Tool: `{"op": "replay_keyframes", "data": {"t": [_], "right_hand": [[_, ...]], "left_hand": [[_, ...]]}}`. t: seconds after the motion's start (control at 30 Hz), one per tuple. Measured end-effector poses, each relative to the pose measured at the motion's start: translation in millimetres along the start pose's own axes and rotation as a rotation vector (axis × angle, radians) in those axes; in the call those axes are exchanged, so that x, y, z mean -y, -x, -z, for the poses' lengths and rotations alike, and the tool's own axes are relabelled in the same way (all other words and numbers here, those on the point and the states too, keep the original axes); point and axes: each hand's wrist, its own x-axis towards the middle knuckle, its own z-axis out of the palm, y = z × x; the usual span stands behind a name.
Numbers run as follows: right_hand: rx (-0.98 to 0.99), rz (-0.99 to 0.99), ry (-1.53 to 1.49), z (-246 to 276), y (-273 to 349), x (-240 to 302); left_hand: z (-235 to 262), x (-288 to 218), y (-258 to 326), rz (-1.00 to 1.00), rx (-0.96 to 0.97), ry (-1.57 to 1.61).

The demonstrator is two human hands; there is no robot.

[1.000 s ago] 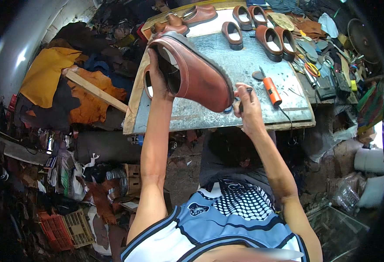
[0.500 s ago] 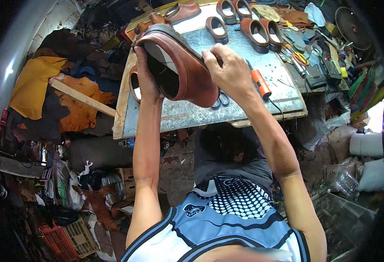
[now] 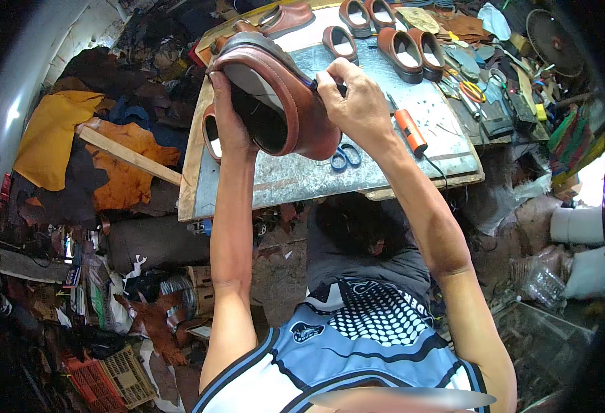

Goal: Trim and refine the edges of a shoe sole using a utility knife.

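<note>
A brown leather clog (image 3: 309, 117) with a dark sole is raised over the near part of the work table, its opening and pale insole toward me. My left hand (image 3: 230, 124) grips it from the left, thumb along the rim of the opening. On the clog's right side, my right hand (image 3: 359, 103) is closed with bent fingers beside the sole edge. Something small and dark shows at its fingertips, too hidden to name. Beneath the clog lie scissors with blue handles (image 3: 345, 158). A corded tool with an orange handle (image 3: 410, 131) rests to the right of my right hand.
Other brown clogs (image 3: 400, 56) stand along the far side of the metal-topped table (image 3: 275, 186). Orange-handled scissors (image 3: 472, 91) and leather scraps crowd the right bench near a round fan (image 3: 556, 43). A wooden plank (image 3: 130, 155) and leather pieces lie at left.
The clog has shifted slightly up and left, uncovering more of the blue-handled scissors. My right hand has moved a little up and left, its fingers still closed at the sole edge.
</note>
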Motion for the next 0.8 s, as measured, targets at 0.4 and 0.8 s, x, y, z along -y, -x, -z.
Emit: {"op": "replay_keyframes", "data": {"t": [0.4,0.8], "right_hand": [[-0.014,0.043,0.027,3.5,-6.2,14.3],[-0.006,0.071,0.053,4.2,-7.0,13.9]], "left_hand": [[-8.5,-7.5,2.9,-0.047,0.018,-0.012],[-10.1,-7.1,2.6,-0.029,0.021,0.019]]}}
